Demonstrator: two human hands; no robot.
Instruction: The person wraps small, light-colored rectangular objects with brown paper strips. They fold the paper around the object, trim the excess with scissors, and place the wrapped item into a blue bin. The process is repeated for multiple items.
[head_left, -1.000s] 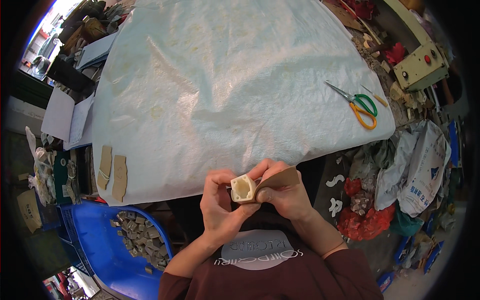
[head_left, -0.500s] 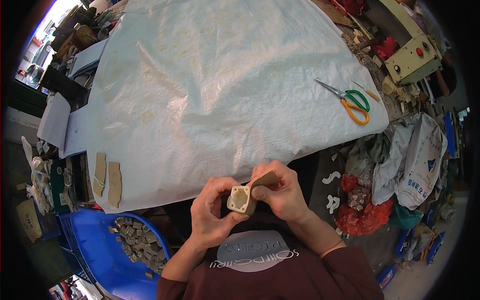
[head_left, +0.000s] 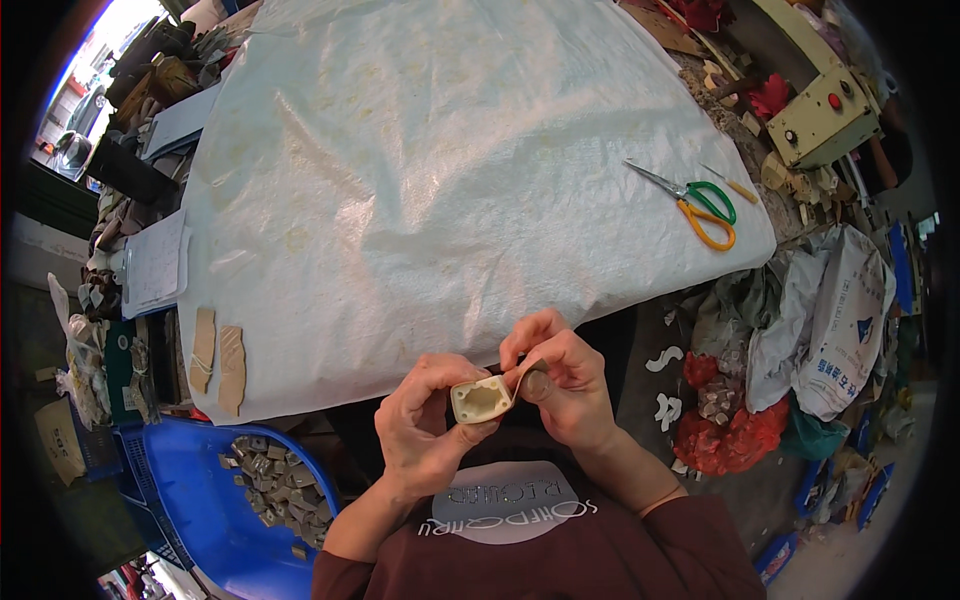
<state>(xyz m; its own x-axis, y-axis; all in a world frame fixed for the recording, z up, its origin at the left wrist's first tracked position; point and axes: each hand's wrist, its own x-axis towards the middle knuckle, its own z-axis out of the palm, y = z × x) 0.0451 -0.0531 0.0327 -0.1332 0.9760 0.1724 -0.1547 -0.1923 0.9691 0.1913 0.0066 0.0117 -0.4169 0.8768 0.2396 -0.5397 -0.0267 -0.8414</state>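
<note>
My left hand [head_left: 425,415] grips a small cream hollow block [head_left: 482,400], its open side up, with small holes at its corners. A thin brown strip [head_left: 524,370] lies along the block's right side. Its free end is pinched between the thumb and fingers of my right hand [head_left: 562,380]. Both hands are just off the near edge of the covered table, above my lap. Fingers hide part of the strip, and its material is hard to tell.
A white sheet [head_left: 400,180] covers the table. On it lie scissors [head_left: 690,205], a thin pointed tool [head_left: 735,185] and two brown cut pieces [head_left: 231,370]. At lower left, a blue basin [head_left: 190,500] holds several small grey-brown pieces. Bags [head_left: 835,325] stand at right.
The block has tilted and turned slightly in my left hand. My right fingers have shifted on the strip, whose raised flap now sits lower and closer to the block.
</note>
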